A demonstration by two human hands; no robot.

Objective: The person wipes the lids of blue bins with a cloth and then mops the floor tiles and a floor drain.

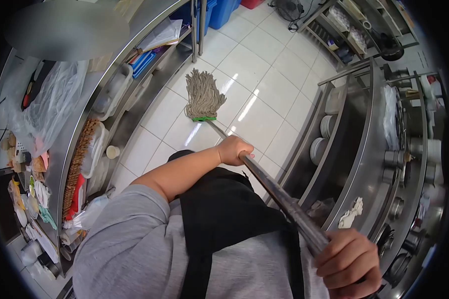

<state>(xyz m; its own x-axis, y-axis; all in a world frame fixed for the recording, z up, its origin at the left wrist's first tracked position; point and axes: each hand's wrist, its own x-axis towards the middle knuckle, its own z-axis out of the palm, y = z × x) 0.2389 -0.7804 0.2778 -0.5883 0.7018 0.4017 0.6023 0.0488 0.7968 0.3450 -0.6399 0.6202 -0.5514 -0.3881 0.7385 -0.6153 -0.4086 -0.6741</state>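
Note:
A string mop with a grey-beige head [204, 94] and a green clamp lies spread on the white tiled floor [254, 55]. Its long metal handle [279, 197] slants from the mop head up toward the lower right, close to my body. Halfway along the handle, my left hand [233, 150] is wrapped round it. My right hand [349, 264] grips the handle near its upper end, with the fingers curled round it.
On the left stands a steel counter [70, 149] with plastic bags, trays and containers on its shelves. Steel shelving [349, 164] at right holds stacked white plates [318, 149] and a crumpled cloth [351, 213]. Blue bins [222, 14] and a fan [287, 7] are at the back.

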